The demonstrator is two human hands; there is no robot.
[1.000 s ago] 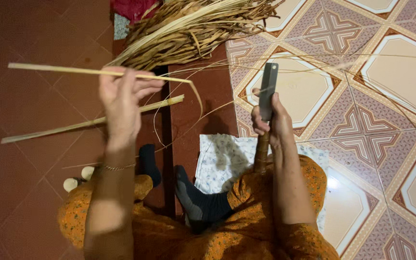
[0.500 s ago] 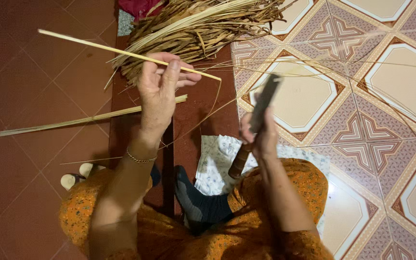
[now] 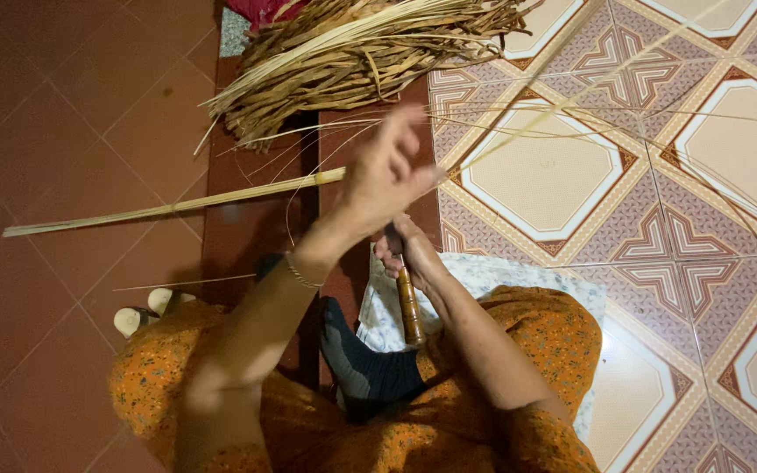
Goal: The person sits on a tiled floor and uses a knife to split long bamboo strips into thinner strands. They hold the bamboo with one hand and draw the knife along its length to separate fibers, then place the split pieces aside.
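My left hand point(image 3: 385, 175) is raised in front of me, blurred by motion, pinching a long pale bamboo strip point(image 3: 571, 88) that streaks up and to the right. My right hand point(image 3: 409, 254) sits just below it, shut on a knife by its wooden handle point(image 3: 410, 307); the blade is hidden behind my left hand. A second long bamboo stick point(image 3: 168, 208) lies on the floor, pointing left. A heap of dry split strips point(image 3: 370, 52) lies ahead of me.
I sit on the floor in orange patterned clothes with a dark sock point(image 3: 365, 368) on one foot. A patterned cloth point(image 3: 484, 276) lies under my leg. Thin loose strands point(image 3: 711, 175) trail over the patterned tiles on the right. Small pale round pieces point(image 3: 146, 311) lie at the left.
My left hand has swung from the left to the middle, carrying the strip so that it now points up and right. My right hand has drawn the knife in beneath the left hand.
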